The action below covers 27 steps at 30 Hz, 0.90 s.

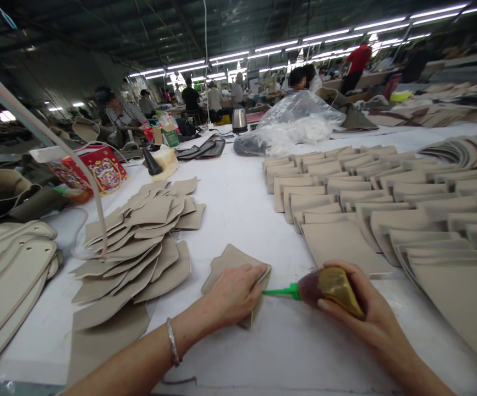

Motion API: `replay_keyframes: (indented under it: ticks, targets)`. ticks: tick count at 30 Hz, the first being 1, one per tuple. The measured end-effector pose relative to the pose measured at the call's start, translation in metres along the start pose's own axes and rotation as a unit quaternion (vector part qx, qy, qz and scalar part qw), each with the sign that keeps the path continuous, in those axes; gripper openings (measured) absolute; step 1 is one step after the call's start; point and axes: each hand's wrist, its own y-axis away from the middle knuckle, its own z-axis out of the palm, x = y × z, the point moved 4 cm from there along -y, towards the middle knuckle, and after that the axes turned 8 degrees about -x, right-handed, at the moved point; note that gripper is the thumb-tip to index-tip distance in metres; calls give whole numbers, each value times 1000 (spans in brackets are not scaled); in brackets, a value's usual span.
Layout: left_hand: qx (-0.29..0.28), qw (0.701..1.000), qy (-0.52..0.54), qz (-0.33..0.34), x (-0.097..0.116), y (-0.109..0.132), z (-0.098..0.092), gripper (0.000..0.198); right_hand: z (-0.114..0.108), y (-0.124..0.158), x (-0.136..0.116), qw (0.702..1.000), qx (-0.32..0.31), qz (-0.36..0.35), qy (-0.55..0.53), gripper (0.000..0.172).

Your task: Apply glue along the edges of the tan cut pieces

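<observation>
Your left forearm lies closest, a silver bracelet at its wrist, reaching up to the beige piece, which rests on the white tabletop and serves as the reference for everything else. Your left hand lies over the right part of that piece, fingers lightly bent and close together, holding it down; whether your thumb also pinches it from below cannot be told. Your right hand, to the right of the piece, is curled partway around a squeeze bottle, thumb on the near side. Its green nozzle points left, with the tip at the piece's right edge, too near your left fingers to tell touching from just beside.

To do this well, press firmly enough that the piece cannot slide, and leave your fingertips clear of the nozzle's path. Hold the bottle low and the tip steady along the edge; squeeze gently, since a hard grip could flood it or smear your fingers. Mind the loose pile left of the piece and the overlapping rows beyond it to the right: stray drips could mark them.
</observation>
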Motion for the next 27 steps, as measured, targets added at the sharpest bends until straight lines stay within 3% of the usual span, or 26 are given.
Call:
replay_keyframes:
  ticks: [5,11,16,19,22,24,27]
  targets:
    - [0,1000,20,8,-3,-2,1,46,-9,-10,1,995,82,-50,41,47]
    - [6,999,38,19,-5,-3,1,47,-4,0,1,995,68,-55,50,45]
    - [6,998,54,20,-5,-3,-1,46,-5,-3,-3,991,107,-58,60,47]
    - [10,998,61,18,-5,-3,0,45,-3,-2,1,994,97,-31,42,49]
    - [15,997,77,11,-7,-2,0,40,1,4,11,992,49,47,-103,47]
    - [30,995,94,-13,-12,1,-3,36,3,9,17,955,24,105,-277,44]
    - [124,983,70,-115,-30,10,-15,35,-1,17,19,856,51,185,-481,43]
